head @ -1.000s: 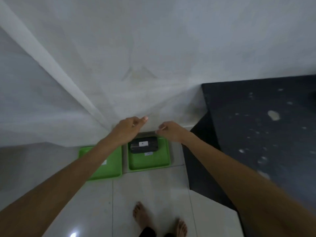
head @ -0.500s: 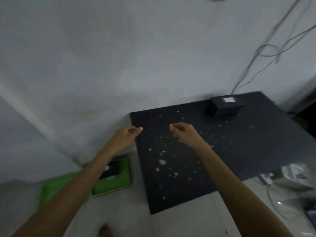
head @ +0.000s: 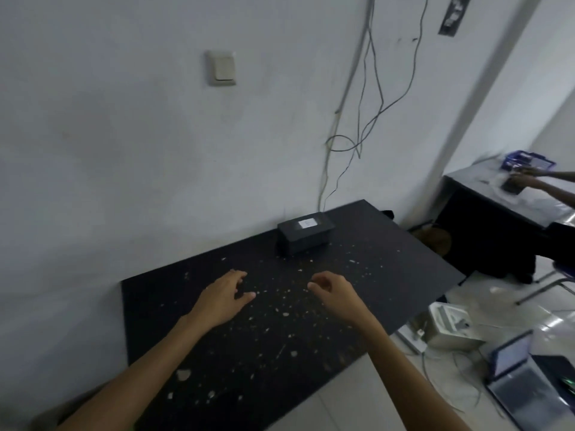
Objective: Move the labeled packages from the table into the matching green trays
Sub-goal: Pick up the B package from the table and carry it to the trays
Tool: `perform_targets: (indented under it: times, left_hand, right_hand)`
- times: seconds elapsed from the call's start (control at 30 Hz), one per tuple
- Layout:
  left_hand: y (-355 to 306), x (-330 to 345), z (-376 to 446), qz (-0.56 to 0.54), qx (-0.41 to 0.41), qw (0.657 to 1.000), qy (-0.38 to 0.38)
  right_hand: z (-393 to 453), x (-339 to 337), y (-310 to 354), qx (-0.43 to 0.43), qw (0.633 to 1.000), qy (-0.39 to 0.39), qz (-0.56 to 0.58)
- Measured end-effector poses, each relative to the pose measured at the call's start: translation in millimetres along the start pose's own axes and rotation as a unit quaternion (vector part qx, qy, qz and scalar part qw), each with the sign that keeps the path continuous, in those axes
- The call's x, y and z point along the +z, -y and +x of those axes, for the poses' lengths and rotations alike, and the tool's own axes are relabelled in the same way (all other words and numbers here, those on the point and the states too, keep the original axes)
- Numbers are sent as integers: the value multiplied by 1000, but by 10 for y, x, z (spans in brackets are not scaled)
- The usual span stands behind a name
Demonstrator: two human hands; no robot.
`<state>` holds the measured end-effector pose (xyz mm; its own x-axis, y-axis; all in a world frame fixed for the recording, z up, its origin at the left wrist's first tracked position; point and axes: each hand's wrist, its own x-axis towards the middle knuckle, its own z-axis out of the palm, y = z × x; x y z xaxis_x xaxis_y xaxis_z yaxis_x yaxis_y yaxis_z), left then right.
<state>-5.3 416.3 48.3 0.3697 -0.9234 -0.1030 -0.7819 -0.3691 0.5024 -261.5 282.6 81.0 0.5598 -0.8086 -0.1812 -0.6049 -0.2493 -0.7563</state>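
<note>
A black package (head: 306, 238) with a white label on top stands at the far side of the black speckled table (head: 389, 262), close to the wall. My left hand (head: 222, 298) and my right hand (head: 334, 292) hover side by side over the middle of the table, well short of the package. Both hands hold nothing and their fingers are loosely curled and apart. The green trays are out of view.
Cables hang down the white wall behind the package. A second dark table (head: 491, 206) stands at the right, where another person's hands work. On the floor at the right lie a white device (head: 451, 325), a laptop (head: 522, 377) and loose wires.
My view has swung right from the green trays on the floor up to the table. Both hands have moved from above the tray out over the tabletop, towards the package.
</note>
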Motion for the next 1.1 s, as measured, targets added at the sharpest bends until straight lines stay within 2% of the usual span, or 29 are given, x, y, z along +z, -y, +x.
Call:
perform_targets:
  times: [0.2,0.3,0.4,0.57,0.73,0.8,0.9,1.0,1.1]
  left_hand:
    - [-351,733,1069,19,4,999,51]
    - [-556,995,1515,92,22,992,83]
    - [-687,1163,1951,136,33,984,107]
    - [-736,1258,2529,172,-1,979,111]
    - [-647,1232,3092,237,8,968,77]
    - [-644,1232,3263,203,-31,977,57]
    - [-697,1282,3495,62,-148,987,26]
    - [-785,1364,3752,-93,-273,957,-8]
    - [-883,1489,3937,-184,-362,913,-37]
  right_hand:
    - [704,-231,-738,82,996,42,-16]
    - [1124,-410,-924,111,990,72,-52]
    - [1600,-575,-1031,127,988,53,-70]
    - [2289,-776,-1122,130,981,70,-126]
    - [3087,-969,-1249,71,954,105,-270]
    - [3389,-1024,-1301,32,941,110,-318]
    - [3838,-1065,-1406,-14,938,111,-329]
    - [4262,-1098,-1460,-20,945,102,-309]
    - [4561,-1086,-1508,-26,938,127,-321]
